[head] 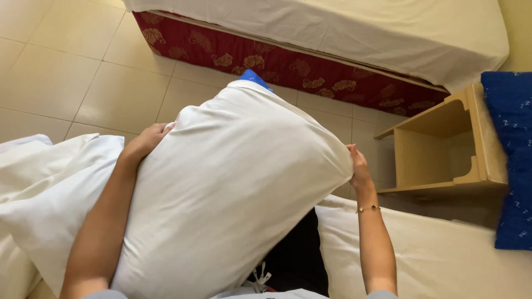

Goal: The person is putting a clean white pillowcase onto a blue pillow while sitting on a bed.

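The large white cloth-cased pillow (233,188) stands upright before bare tiled floor (66,66), a red-patterned bed base (288,63) beyond. Left hand (147,139) and right hand (359,169) flank its upper edges, fingers gripping the case, forearms raised.

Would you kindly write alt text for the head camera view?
Two hands, left hand and right hand, grip the sides of a white pillow with a blue corner poking out. Beyond it stand a bed and a wooden nightstand on a tiled floor.
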